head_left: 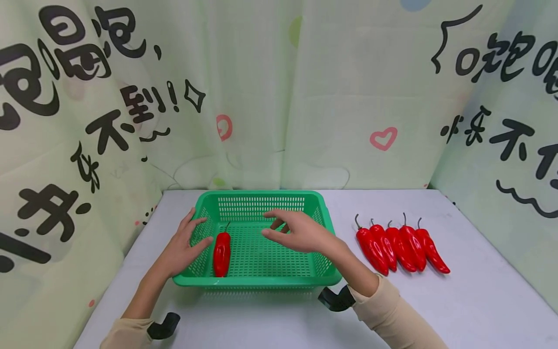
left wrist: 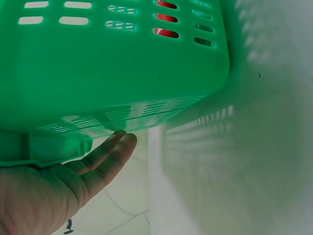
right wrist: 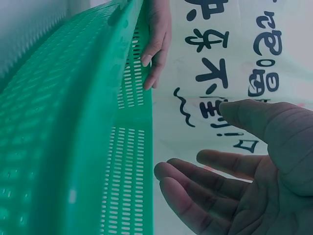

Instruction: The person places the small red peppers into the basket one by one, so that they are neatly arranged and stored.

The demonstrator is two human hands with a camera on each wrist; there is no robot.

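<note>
- Green basket (head_left: 257, 281) sat on the pale table (head_left: 261, 320); left hand (head_left: 180, 249) was at its left rim, fingers loosely extended, unclenched.
- One red pepper (head_left: 222, 257) lay inside, toward the left.
- Right hand (head_left: 301, 232) hovered above the basket's right half, released, fingers slightly bent.
- Five more peppers (head_left: 401, 247) lay rowed on the table, right of the basket.
</note>
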